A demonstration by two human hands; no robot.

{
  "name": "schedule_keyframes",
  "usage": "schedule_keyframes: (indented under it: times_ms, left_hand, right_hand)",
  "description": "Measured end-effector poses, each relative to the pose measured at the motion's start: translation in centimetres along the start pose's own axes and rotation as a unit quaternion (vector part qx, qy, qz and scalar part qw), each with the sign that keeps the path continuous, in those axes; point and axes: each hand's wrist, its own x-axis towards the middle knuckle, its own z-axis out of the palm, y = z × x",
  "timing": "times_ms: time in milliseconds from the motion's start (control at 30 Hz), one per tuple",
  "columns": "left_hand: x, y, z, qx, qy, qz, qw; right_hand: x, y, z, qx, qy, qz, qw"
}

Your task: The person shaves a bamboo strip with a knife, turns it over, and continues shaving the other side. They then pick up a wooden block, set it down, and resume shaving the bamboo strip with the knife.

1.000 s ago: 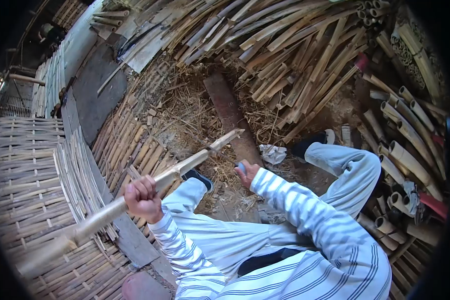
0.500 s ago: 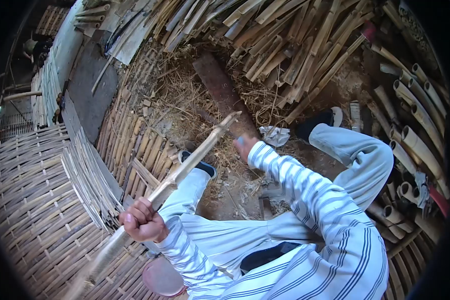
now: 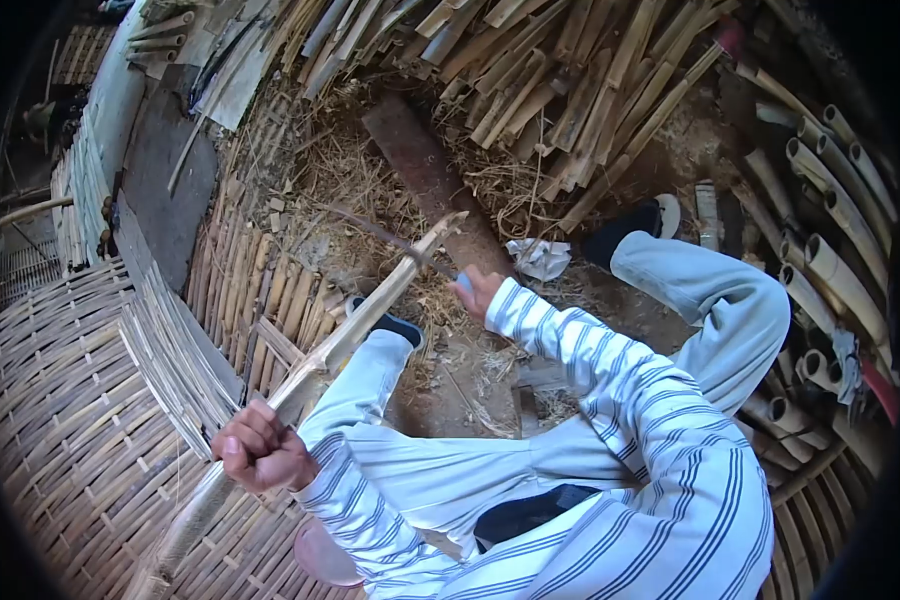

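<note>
My left hand (image 3: 263, 447) is closed around a long split bamboo pole (image 3: 375, 303), which runs diagonally from the lower left toward the middle of the view. In my right hand (image 3: 483, 292) is a knife (image 3: 378, 230) with a blue handle and a long dark blade. The blade lies across the pole a little short of its far, splintered end. That end overlaps a dark wooden board (image 3: 410, 135) on the ground. Below the left wrist, a round pinkish object (image 3: 325, 552) is partly hidden by the striped sleeve.
Woven bamboo matting (image 3: 60, 400) spreads at the left. Split bamboo pieces (image 3: 570, 90) are piled at the top, and hollow bamboo poles (image 3: 835, 265) lie at the right. Shavings (image 3: 340, 165) and crumpled white paper (image 3: 538, 258) litter the ground between my outstretched legs.
The view has shifted slightly. The blurred knife now shows clearly, its blade crossing the pole near the far end. My left hand still grips the pole.
</note>
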Motion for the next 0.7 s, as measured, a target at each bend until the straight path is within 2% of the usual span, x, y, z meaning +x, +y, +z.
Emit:
schedule_keyframes:
  times_ms: [33,133,167,233,333,433,467,500,533,600,700]
  left_hand:
    - [0.0,-0.3,0.0,0.005,0.012,0.003,1.0]
    - [-0.2,0.2,0.3,0.03,0.036,0.012,0.999]
    - [-0.1,0.0,0.5,0.034,0.044,0.024,0.998]
    - [0.7,-0.4,0.1,0.053,0.059,0.021,0.997]
    - [0.5,-0.8,-0.3,0.042,0.087,0.003,0.995]
    - [0.4,0.0,-0.4,0.054,0.057,0.0,0.997]
    - [0.5,-0.1,0.9,0.075,0.089,0.021,0.993]
    - [1.1,-0.5,1.1,0.051,0.073,0.022,0.996]
    - [0.5,-0.4,1.0,0.036,0.07,0.013,0.997]
    - [0.9,-0.3,1.4,0.053,0.078,-0.007,0.996]
    - [0.1,0.2,0.9,0.065,0.09,-0.014,0.994]
  right_hand:
    - [-0.3,0.2,-1.4,0.015,-0.019,0.003,1.0]
    - [1.4,3.0,0.7,-0.096,0.066,-0.003,0.993]
    - [2.9,4.7,5.0,-0.101,0.162,0.024,0.981]
    - [3.2,4.3,4.0,-0.117,0.049,-0.037,0.991]
    - [-0.1,2.0,-0.1,-0.044,-0.025,0.005,0.999]
    - [2.0,7.2,2.0,-0.104,0.077,0.078,0.989]
    - [2.2,6.1,2.1,-0.057,0.035,0.153,0.986]
    - [2.0,5.2,2.7,-0.08,0.082,0.183,0.976]
    - [0.5,3.3,0.4,-0.027,0.026,0.172,0.984]
    - [-2.3,2.7,-1.4,-0.018,-0.045,0.081,0.996]
    - [2.5,12.0,5.4,-0.147,-0.074,-0.012,0.986]
